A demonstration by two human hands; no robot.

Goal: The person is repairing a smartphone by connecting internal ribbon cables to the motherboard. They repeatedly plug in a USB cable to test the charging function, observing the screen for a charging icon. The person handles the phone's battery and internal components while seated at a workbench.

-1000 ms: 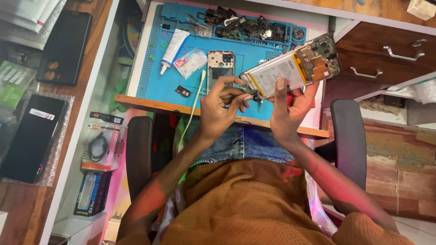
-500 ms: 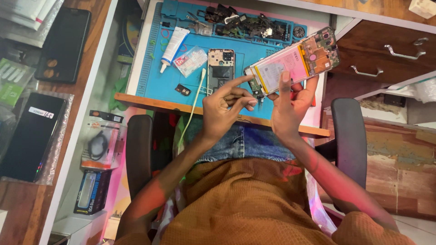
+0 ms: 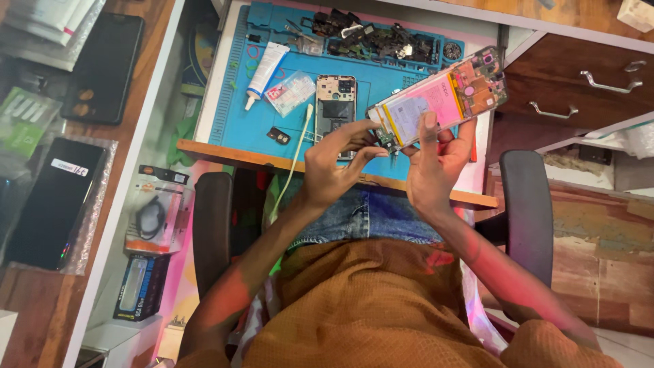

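Opened phone, back cover off, battery and boards exposed, held tilted in the air over the right part of the blue mat, lower end toward the person. Right hand grasps it from below, fingers wrapped round the lower half, one fingertip pressed flat on the battery face. Left hand is at the phone's lower left corner, fingers pinched nearly closed and touching the edge there; can't tell if a small tool or part sits between them. A second phone frame lies flat mid-mat, just beside the left hand. White cable runs from the mat off the near edge of the surface. White glue tube and a small clear bag toward the mat's left side; a pile of dark small parts along the far edge. Right of the surface: wooden drawers with metal handles. Left: a lower wooden shelf with dark phones, packaged accessories nearer. Person seated in a black-armed chair.
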